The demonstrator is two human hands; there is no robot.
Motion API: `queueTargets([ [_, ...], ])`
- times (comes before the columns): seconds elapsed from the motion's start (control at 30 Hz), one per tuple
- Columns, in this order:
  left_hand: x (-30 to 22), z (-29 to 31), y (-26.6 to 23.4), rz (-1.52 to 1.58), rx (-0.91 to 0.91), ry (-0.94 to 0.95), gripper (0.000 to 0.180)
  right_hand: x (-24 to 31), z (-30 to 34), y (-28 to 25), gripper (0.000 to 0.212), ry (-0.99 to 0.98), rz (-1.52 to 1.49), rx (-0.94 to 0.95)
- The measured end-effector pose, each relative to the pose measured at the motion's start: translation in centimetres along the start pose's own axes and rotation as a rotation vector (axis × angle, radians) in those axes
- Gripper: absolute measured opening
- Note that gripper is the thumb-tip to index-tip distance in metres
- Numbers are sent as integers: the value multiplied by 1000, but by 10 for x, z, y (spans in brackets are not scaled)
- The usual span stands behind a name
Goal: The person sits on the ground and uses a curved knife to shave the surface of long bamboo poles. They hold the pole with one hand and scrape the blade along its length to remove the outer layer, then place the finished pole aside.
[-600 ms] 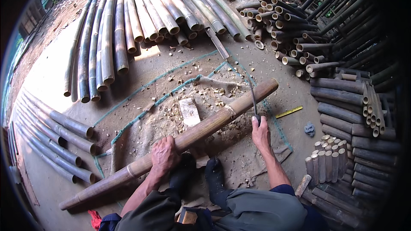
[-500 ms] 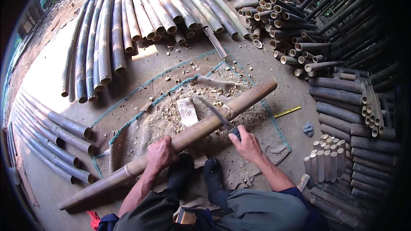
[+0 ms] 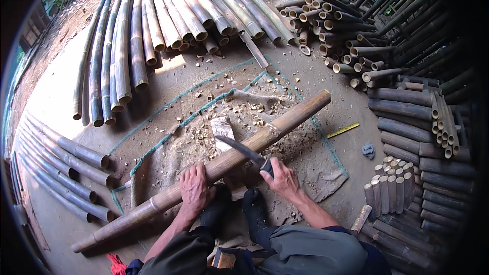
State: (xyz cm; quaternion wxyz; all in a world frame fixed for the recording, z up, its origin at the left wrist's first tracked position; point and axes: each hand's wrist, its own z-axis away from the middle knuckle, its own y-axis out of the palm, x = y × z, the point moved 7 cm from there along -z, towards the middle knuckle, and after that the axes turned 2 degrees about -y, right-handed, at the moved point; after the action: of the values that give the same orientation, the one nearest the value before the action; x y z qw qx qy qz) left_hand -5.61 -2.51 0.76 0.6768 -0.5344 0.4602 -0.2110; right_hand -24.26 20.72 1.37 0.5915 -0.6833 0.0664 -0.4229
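Note:
A long brown bamboo pole (image 3: pixel 234 165) lies slantwise before me, rising toward the far right. My left hand (image 3: pixel 195 188) is closed over the pole, its fingers bent across the top. The black handle of a curved pruning saw (image 3: pixel 237 146) is in the closed grip of my right hand (image 3: pixel 281 178). Its blade passes over the pole and points far left, its teeth too small to make out. A pale mark rings the pole beyond the blade. Past the pole, a pale wooden block (image 3: pixel 222 126) rests on the cloth, partly hidden by blade and pole.
Chips litter a sackcloth (image 3: pixel 163 160) with a green edge. Bamboo poles (image 3: pixel 193 15) lie at the back and others (image 3: pixel 76 173) at the left. Cut bamboo is stacked (image 3: pixel 407 127) at the right, near short upright pieces (image 3: pixel 392 191). A yellow ruler (image 3: pixel 344 130) lies on the floor.
The saw has swung left, its tip now farther left and lower. My right hand has drawn slightly nearer and left. My left hand's fingers have shifted onto the pole's top.

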Motion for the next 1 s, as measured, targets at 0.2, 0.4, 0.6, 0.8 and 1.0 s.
queueTargets([
  [0.2,3,6,13,-135,-63,4,31,-44,-18,-27,40,120,-171,-115],
  [0.4,8,-7,19,-45,34,-29,26,-37,-14,-14,41,213,-245,-255],
  [0.6,13,-10,15,-7,110,-64,36,-48,-9,-23,39,342,-137,-343],
  [0.8,20,-19,16,69,297,-97,47,-21,1,-9,42,62,-29,-28],
  [1.0,28,-22,10,114,467,-167,59,-22,-4,-12,40,140,-82,-133],
])
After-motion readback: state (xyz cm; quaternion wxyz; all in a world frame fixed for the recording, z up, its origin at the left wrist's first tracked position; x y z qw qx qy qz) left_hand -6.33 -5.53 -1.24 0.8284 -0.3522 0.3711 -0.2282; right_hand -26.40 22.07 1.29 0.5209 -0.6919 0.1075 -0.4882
